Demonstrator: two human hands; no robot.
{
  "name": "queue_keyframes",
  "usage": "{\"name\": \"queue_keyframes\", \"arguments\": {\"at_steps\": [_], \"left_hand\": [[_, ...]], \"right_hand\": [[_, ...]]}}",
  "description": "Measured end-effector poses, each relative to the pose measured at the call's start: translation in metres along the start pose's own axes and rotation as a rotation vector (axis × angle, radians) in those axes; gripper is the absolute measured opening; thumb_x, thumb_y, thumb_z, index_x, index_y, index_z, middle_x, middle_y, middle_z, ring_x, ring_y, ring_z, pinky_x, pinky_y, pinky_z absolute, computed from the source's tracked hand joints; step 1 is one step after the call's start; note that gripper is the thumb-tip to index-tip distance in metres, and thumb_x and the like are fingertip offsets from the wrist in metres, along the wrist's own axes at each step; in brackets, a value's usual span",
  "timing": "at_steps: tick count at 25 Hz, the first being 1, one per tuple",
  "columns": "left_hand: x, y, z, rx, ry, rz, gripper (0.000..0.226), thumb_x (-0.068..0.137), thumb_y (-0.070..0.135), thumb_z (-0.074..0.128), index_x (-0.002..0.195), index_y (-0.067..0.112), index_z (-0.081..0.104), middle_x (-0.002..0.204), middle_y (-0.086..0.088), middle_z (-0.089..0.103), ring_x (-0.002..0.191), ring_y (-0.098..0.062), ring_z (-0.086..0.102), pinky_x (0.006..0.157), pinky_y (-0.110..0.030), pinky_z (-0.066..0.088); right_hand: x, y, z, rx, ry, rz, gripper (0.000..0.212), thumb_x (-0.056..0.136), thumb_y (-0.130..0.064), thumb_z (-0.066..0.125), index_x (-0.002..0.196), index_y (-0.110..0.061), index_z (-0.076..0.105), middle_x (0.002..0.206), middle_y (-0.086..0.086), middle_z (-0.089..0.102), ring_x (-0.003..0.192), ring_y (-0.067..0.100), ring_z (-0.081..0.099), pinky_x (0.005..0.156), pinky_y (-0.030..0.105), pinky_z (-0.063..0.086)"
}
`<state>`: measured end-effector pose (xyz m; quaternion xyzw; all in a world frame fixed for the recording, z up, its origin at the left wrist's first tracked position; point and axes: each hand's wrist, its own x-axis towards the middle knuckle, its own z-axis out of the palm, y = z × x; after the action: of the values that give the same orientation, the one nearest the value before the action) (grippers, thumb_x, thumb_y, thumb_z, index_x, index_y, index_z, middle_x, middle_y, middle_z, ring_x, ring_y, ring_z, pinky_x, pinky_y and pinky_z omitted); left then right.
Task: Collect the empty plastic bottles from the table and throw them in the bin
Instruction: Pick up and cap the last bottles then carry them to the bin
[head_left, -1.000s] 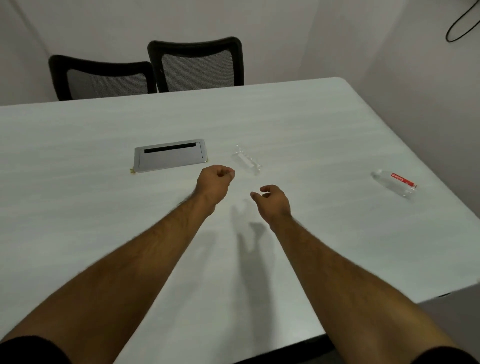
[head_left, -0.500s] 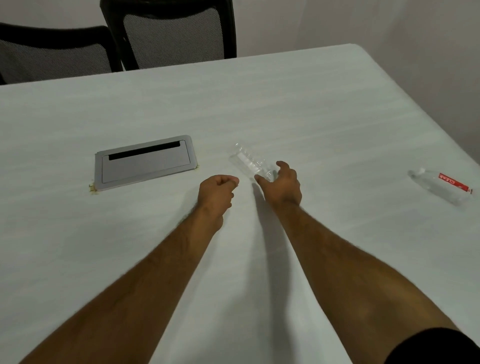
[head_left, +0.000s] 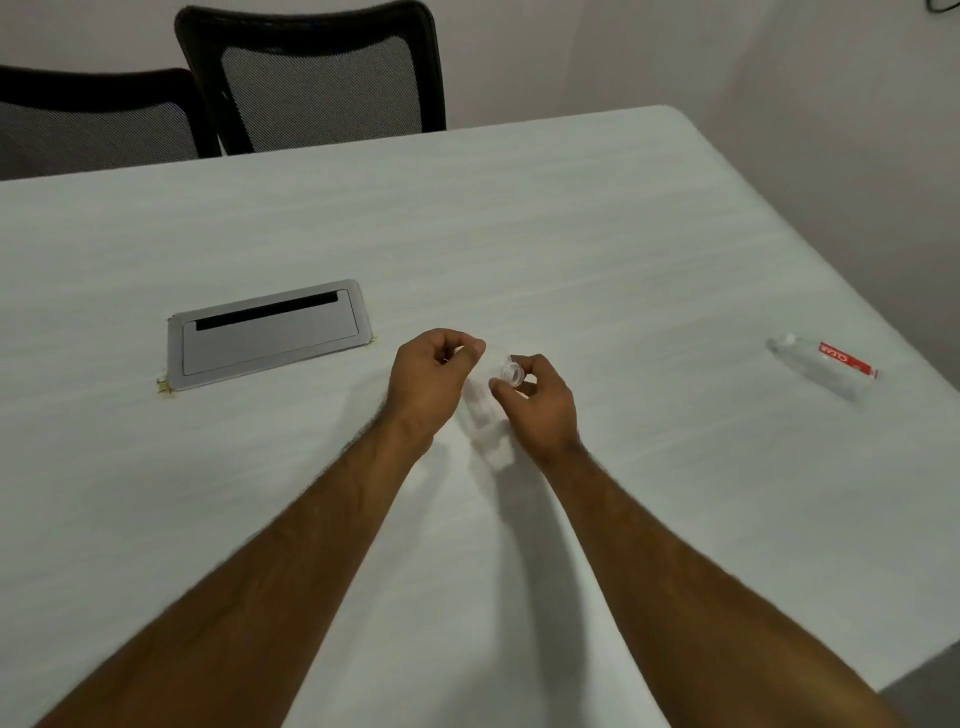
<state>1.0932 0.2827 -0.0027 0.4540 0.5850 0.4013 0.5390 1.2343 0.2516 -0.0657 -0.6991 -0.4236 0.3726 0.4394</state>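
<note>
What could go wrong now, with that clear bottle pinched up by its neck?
The right hand grips the clear bottle only at its open neck with fingertips, so it might slip and drop. The labelled bottle lies near the table edge and could roll off if the table is bumped.

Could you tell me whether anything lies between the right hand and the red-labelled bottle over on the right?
Nothing visible: only bare table lies between the right hand, already holding the clear bottle, and the red-labelled bottle.
</note>
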Motion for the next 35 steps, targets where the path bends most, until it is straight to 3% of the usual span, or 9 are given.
{"name": "queue_keyframes", "arguments": {"at_steps": [4, 6, 8, 10, 14, 19, 28, 31, 35], "left_hand": [[-0.024, 0.011, 0.012, -0.040, 0.009, 0.010, 0.005, 0.090, 0.024, 0.069, 0.085, 0.024, 0.070, 0.085, 0.008, 0.068, 0.076, -0.007, 0.060, 0.071, -0.024, 0.050], [-0.041, 0.016, 0.024, -0.080, -0.023, -0.013, 0.004, 0.090, 0.022, 0.069, 0.087, 0.021, 0.070, 0.086, 0.005, 0.069, 0.077, -0.011, 0.060, 0.069, -0.025, 0.050], [-0.061, 0.022, 0.038, -0.112, -0.033, -0.029, 0.003, 0.090, 0.020, 0.069, 0.087, 0.021, 0.070, 0.087, 0.002, 0.070, 0.079, -0.015, 0.061, 0.066, -0.026, 0.052], [-0.086, 0.029, 0.057, -0.105, -0.031, -0.022, 0.006, 0.091, 0.017, 0.068, 0.089, 0.022, 0.072, 0.090, 0.002, 0.071, 0.082, -0.016, 0.063, 0.068, -0.027, 0.054], [-0.142, 0.052, 0.099, -0.046, 0.020, 0.056, 0.013, 0.095, 0.016, 0.063, 0.105, 0.018, 0.072, 0.098, 0.004, 0.071, 0.094, -0.016, 0.066, 0.077, -0.027, 0.056], [-0.222, 0.073, 0.158, 0.028, -0.001, 0.119, 0.020, 0.096, 0.012, 0.059, 0.112, 0.015, 0.072, 0.110, 0.002, 0.070, 0.105, -0.015, 0.065, 0.091, -0.027, 0.054], [-0.299, 0.079, 0.220, 0.001, 0.225, 0.054, 0.026, 0.084, 0.029, 0.076, 0.106, 0.015, 0.074, 0.098, 0.004, 0.073, 0.096, -0.018, 0.070, 0.083, -0.031, 0.057], [-0.311, 0.085, 0.230, -0.047, 0.184, 0.073, 0.026, 0.083, 0.026, 0.077, 0.105, 0.013, 0.075, 0.096, 0.001, 0.075, 0.092, -0.019, 0.072, 0.085, -0.037, 0.060], [-0.313, 0.095, 0.233, -0.112, 0.184, 0.121, 0.025, 0.082, 0.023, 0.078, 0.103, 0.009, 0.075, 0.095, -0.004, 0.076, 0.089, -0.023, 0.073, 0.081, -0.037, 0.062]], "right_hand": [[-0.023, -0.001, -0.027, 0.093, 0.039, 0.003, 0.025, 0.080, -0.022, 0.070, 0.106, -0.020, 0.068, 0.108, -0.011, 0.070, 0.100, 0.005, 0.066, 0.089, 0.023, 0.053], [-0.032, -0.002, -0.049, 0.143, 0.052, 0.015, 0.014, 0.075, -0.026, 0.068, 0.079, -0.018, 0.058, 0.096, 0.000, 0.073, 0.087, 0.014, 0.067, 0.084, 0.043, 0.054], [-0.042, -0.006, -0.071, 0.161, 0.067, 0.025, 0.028, 0.075, -0.030, 0.069, 0.072, -0.018, 0.044, 0.076, 0.009, 0.061, 0.071, 0.023, 0.058, 0.071, 0.049, 0.052], [-0.058, -0.013, -0.096, 0.163, 0.042, 0.010, 0.026, 0.080, -0.033, 0.066, 0.081, -0.020, 0.045, 0.080, 0.012, 0.066, 0.071, 0.032, 0.065, 0.063, 0.043, 0.053], [-0.098, -0.021, -0.150, 0.196, -0.103, -0.008, 0.031, 0.087, -0.047, 0.066, 0.107, -0.029, 0.049, 0.104, 0.004, 0.069, 0.080, 0.018, 0.073, 0.069, 0.039, 0.060], [-0.149, -0.027, -0.226, 0.140, -0.159, -0.100, 0.046, 0.076, -0.049, 0.079, 0.106, -0.029, 0.051, 0.094, -0.004, 0.063, 0.072, 0.013, 0.063, 0.059, 0.033, 0.056], [-0.211, -0.032, -0.308, -0.139, 0.048, -0.295, 0.052, 0.069, -0.059, 0.075, 0.106, -0.033, 0.050, 0.097, -0.015, 0.058, 0.078, 0.007, 0.058, 0.066, 0.028, 0.054], [-0.217, -0.035, -0.322, -0.174, 0.065, -0.269, 0.055, 0.069, -0.059, 0.074, 0.111, -0.032, 0.049, 0.100, -0.012, 0.058, 0.080, 0.008, 0.059, 0.067, 0.027, 0.054], [-0.218, -0.039, -0.338, -0.059, -0.083, -0.137, 0.064, 0.069, -0.064, 0.075, 0.119, -0.034, 0.048, 0.107, -0.008, 0.063, 0.086, 0.011, 0.066, 0.070, 0.026, 0.058]]}}
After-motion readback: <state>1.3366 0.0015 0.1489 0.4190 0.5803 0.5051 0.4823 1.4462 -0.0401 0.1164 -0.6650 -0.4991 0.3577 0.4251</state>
